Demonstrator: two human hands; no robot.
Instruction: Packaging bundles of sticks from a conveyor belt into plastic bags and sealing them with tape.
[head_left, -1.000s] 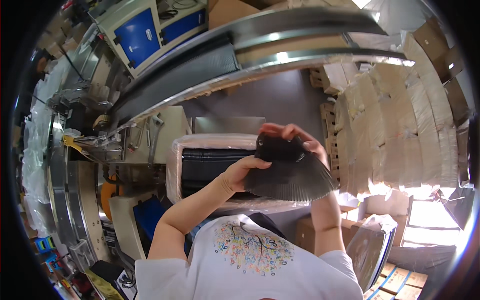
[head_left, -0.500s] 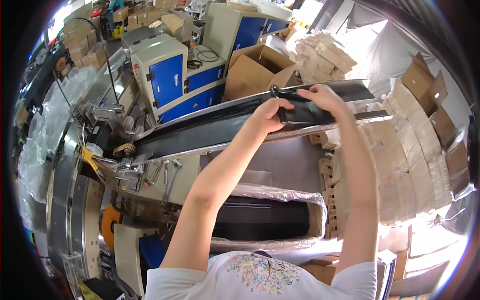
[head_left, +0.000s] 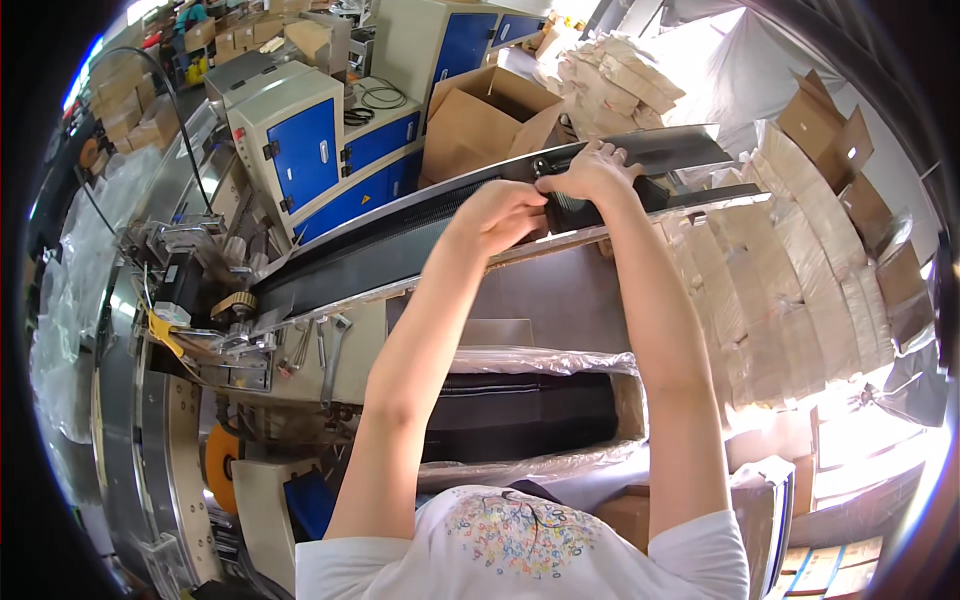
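A long metal trough (head_left: 390, 245) runs from lower left to upper right, with a stack of thin black strips (head_left: 575, 212) lying in its right part. My left hand (head_left: 503, 215) is closed at the left end of the stack, fingers pressed together around its edge; the fingertips are partly hidden. Over the stack's top, my right hand (head_left: 592, 172) lies with its fingers spread and its thumb pointing toward the left hand. A dark round knob (head_left: 541, 166) sits on the trough's far side, beside the right thumb.
Below the trough, a plastic-lined box (head_left: 630, 405) holds black strips. Wrenches (head_left: 335, 350) lie on the bench near machinery at the left end. Blue-doored cabinets (head_left: 305, 150) and an open carton (head_left: 490, 120) stand beyond. Wrapped cardboard bundles (head_left: 790, 290) are stacked at right.
My right hand has moved left along the stack, its thumb now close to my left hand. The left hand has shifted slightly left. The whole view has shifted a little.
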